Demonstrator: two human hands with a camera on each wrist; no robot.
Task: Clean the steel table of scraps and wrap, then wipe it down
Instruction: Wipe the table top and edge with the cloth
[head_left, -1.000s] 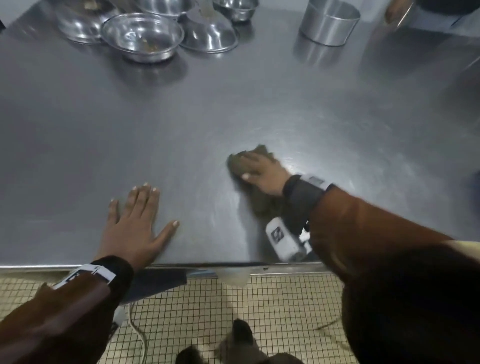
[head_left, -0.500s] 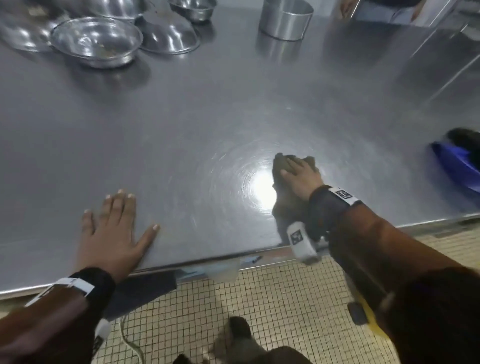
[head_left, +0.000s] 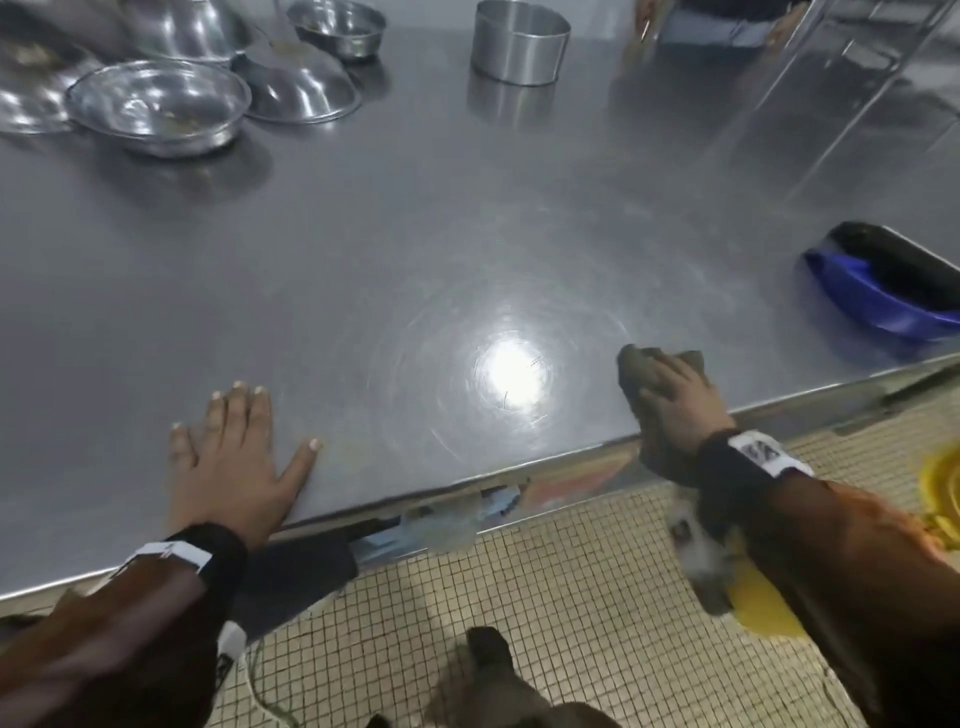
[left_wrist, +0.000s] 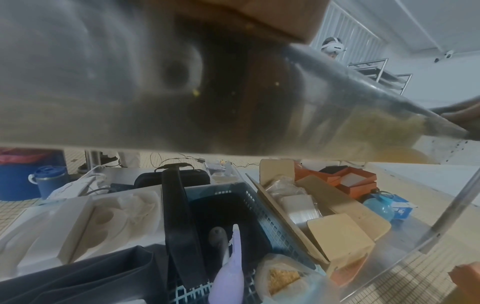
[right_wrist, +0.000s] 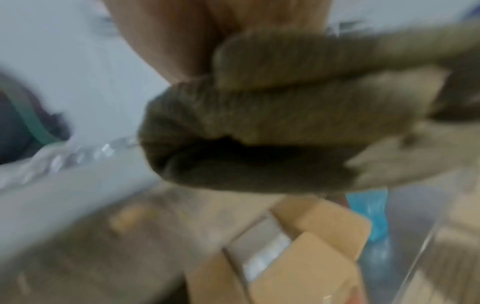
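The steel table (head_left: 467, 218) fills the head view, with a bright light glare near its front edge. My left hand (head_left: 234, 457) lies flat on the table by the front edge, fingers straight and spread, holding nothing. My right hand (head_left: 675, 400) grips a bunched dark olive cloth (head_left: 631, 364) and presses it onto the table at the front edge, right of the glare. Part of the cloth hangs over the edge. The right wrist view is blurred; there the cloth (right_wrist: 272, 127) bulges out under my right hand (right_wrist: 182, 37).
Several steel bowls (head_left: 161, 104) stand at the back left and a round steel tin (head_left: 519, 44) at the back middle. A blue dustpan (head_left: 878, 301) lies at the right edge. Below the table a shelf holds a basket (left_wrist: 233, 205) and cardboard boxes (left_wrist: 337, 232).
My right hand has slid the cloth to the right along the front edge, past the glare. The left hand has stayed flat in place. The view has swung right.
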